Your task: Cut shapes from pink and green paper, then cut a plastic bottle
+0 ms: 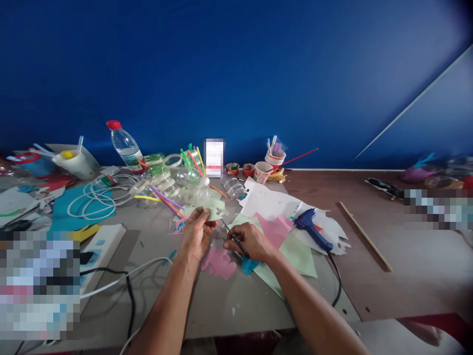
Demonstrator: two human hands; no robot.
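Note:
Between the fingers of my left hand (200, 230) is a pale green piece of paper (218, 208) with a ragged cut edge. My right hand (250, 240) is closed around a pair of scissors (233, 233), whose blades point up and left toward the paper. Whether the blades touch the paper I cannot tell. Below my hands lies a pink paper cutout (219, 262) with a scalloped edge. A small blue paper piece (250, 265) sits under my right hand, beside larger pale green paper (301, 254) and a pink sheet (275, 229).
A blue glue gun (313, 228) with a black cord rests right of the papers on a white sheet (266, 199). A water bottle (125, 145), plastic cut bottles and paper cups (262, 171) line the back. A power strip (105, 256) and cables lie left; a wooden stick (364, 235) lies right.

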